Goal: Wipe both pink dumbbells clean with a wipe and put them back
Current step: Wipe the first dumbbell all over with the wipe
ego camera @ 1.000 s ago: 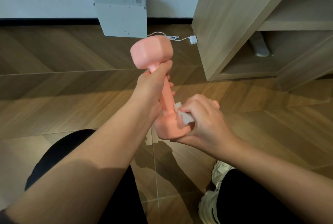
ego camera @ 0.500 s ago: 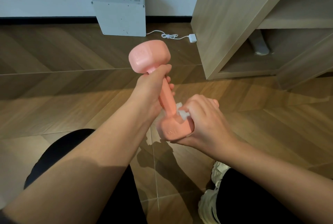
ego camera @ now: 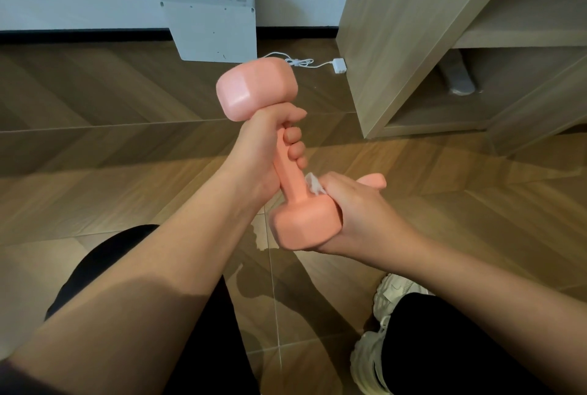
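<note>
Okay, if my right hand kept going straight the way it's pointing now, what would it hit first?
Your right hand presses the wipe against the lower head of the pink dumbbell, so that comes first. Beyond it, probably your left hand on the handle, though depth is unclear.

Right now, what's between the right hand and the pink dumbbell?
A white wipe, which the right hand holds against the pink dumbbell; head view.

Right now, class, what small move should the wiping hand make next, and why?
Probably sweep the wipe round the lower head of the pink dumbbell. The right hand pinches the wipe at that head's neck and cups its side, while the left hand grips the handle, steadying it; the head's near faces show bare, so they likely come next.
</note>
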A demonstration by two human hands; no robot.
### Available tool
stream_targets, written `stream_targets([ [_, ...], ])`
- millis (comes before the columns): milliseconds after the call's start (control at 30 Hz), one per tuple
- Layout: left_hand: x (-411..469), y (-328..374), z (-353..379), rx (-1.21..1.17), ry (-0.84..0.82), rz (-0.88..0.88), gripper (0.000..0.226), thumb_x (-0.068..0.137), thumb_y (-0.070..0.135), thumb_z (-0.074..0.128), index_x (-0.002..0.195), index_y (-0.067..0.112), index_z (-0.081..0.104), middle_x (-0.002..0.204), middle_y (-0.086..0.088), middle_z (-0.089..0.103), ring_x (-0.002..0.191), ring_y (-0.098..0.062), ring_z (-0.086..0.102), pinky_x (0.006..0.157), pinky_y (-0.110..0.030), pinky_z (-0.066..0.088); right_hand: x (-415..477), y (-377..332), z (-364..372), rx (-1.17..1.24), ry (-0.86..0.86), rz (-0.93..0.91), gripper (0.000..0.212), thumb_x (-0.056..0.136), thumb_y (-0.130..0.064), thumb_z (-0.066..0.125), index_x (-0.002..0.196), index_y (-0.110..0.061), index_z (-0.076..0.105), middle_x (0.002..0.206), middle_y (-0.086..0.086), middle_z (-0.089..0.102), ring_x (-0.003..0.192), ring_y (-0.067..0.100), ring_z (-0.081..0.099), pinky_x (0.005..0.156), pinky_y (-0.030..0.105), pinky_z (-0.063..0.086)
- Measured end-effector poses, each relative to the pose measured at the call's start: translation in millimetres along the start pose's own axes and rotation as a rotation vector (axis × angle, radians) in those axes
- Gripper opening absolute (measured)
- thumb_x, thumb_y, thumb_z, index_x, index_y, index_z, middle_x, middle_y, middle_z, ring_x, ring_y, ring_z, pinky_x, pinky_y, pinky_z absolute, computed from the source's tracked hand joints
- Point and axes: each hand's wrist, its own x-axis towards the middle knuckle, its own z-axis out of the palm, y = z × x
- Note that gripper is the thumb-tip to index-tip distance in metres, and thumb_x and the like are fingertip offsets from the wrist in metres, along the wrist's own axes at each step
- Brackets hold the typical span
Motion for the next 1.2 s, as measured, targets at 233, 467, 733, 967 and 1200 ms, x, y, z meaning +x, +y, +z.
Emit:
stream_targets([
  [233, -0.4, 3.5, 3.1, 0.006, -0.014, 0.030, 0.029, 0.085, 0.011, 0.055, 0.059, 0.018, 0.042, 0.047, 0.004, 0.031, 0.039, -0.012, 0.030, 0.042, -0.022, 0.031, -7.5, -7.2, 3.7, -0.103, 0.203, -0.118, 0.047, 0.069, -0.045, 0.085, 0.093, -0.022, 0.051, 0.096, -0.007, 0.052, 0.080, 0.010, 0.050, 0.063, 0.020, 0.037],
  [467, -0.3, -1.8, -3.3, 0.106, -0.076, 0.081, 0.034, 0.086, 0.008, 0.060, 0.056, 0.019, 0.049, 0.046, 0.003, 0.037, 0.039, -0.012, 0.035, 0.042, -0.021, 0.036, 0.9, 5.1, -15.1, 0.057, -0.199, 0.115, 0.033, 0.085, -0.019, 0.071, 0.103, -0.042, 0.056, 0.098, -0.021, 0.062, 0.095, -0.009, 0.056, 0.080, 0.022, 0.049],
  [733, 0.0, -4.1, -7.5, 0.140, -0.022, 0.079, 0.044, 0.086, 0.008, 0.061, 0.045, 0.023, 0.055, 0.046, 0.003, 0.039, 0.039, -0.012, 0.035, 0.044, -0.021, 0.035, 0.2, 10.7, -34.4, 0.344, 0.012, 0.374, 0.021, 0.096, -0.008, 0.055, 0.100, -0.019, 0.072, 0.092, 0.006, 0.075, 0.091, 0.024, 0.071, 0.090, 0.050, 0.054],
  [967, 2.2, -4.3, -14.1, 0.274, 0.063, 0.038, 0.008, 0.085, 0.017, 0.069, 0.080, 0.015, 0.064, 0.063, 0.002, 0.059, 0.038, -0.010, 0.040, 0.042, -0.021, 0.037, 5.1, 15.7, -47.5, 0.855, 0.020, 0.558, 0.023, 0.095, -0.004, 0.058, 0.103, -0.021, 0.072, 0.086, -0.004, 0.074, 0.070, 0.009, 0.071, 0.054, 0.017, 0.050],
  [1200, 4.0, -8.7, -5.8, 0.153, -0.054, -0.036, 0.022, 0.088, 0.021, 0.066, 0.071, 0.017, 0.053, 0.050, 0.004, 0.044, 0.039, -0.011, 0.040, 0.042, -0.021, 0.038, 12.5, 6.6, -28.1, 0.622, 0.106, 0.605, 0.007, 0.079, -0.016, 0.076, 0.076, -0.022, 0.078, 0.090, 0.000, 0.074, 0.097, 0.020, 0.065, 0.081, 0.033, 0.054],
])
